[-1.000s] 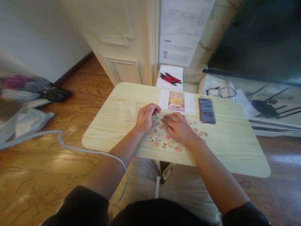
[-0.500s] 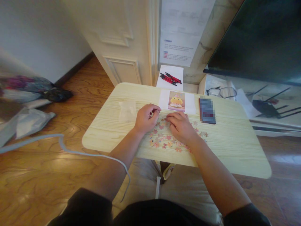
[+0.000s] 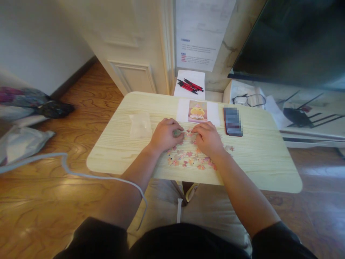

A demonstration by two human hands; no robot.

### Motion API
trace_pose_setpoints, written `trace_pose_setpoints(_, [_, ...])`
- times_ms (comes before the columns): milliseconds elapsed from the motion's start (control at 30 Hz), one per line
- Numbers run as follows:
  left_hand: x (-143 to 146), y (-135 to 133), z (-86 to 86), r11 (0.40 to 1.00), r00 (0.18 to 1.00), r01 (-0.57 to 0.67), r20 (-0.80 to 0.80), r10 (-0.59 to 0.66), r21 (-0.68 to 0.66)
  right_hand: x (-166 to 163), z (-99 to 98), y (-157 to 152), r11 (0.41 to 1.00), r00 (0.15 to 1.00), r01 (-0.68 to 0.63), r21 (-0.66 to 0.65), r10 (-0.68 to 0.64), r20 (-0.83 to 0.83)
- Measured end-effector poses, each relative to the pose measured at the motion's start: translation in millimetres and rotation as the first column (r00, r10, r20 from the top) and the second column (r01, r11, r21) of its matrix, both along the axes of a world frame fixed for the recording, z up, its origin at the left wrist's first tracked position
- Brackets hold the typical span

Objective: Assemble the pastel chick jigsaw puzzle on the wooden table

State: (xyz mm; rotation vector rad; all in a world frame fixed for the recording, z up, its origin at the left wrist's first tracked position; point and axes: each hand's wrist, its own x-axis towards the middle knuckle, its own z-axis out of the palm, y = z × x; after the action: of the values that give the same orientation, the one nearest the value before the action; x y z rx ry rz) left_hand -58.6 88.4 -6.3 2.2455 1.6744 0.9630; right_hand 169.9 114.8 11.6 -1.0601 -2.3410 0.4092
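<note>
Many small pink and orange jigsaw puzzle pieces [image 3: 189, 162] lie scattered on the pale wooden table [image 3: 256, 158], in front of my body. My left hand [image 3: 165, 136] is at their far left side, fingers curled and thumb and forefinger brought together at a small piece. Facing it, my right hand [image 3: 208, 139] bends its fingertips down onto a puzzle piece [image 3: 188, 132] between the hands. The fingertips partly hide what they pinch. Just beyond the hands, a printed picture [image 3: 197, 110] of a yellow cartoon figure rests on white paper [image 3: 214, 114].
A clear plastic bag [image 3: 140, 125] lies left of my left hand. On the right is a phone [image 3: 233, 121]. Red and black pens [image 3: 189, 86] rest on paper behind the table. A grey cable [image 3: 107, 177] crosses over my left forearm.
My right hand has lifted its wrist slightly and turned its fingertips inward, towards my left hand. Pale pieces now show between the fingertips. The whole view has shifted a little.
</note>
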Motion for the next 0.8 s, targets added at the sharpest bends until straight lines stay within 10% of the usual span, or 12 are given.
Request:
trace_pose_setpoints(500, [0, 2, -0.8, 1.000, 1.000, 0.028, 0.008, -0.028, -0.006, 5, 3.9, 3, 0.999, 0.994, 0.037, -0.015, -0.038, -0.103])
trace_pose_setpoints(800, [-2, 6, -3.2, 0.998, 0.998, 0.068, 0.018, -0.068, 0.011, 16, 31.5, -18, 0.977, 0.981, -0.155, -0.144, 0.169, 0.098])
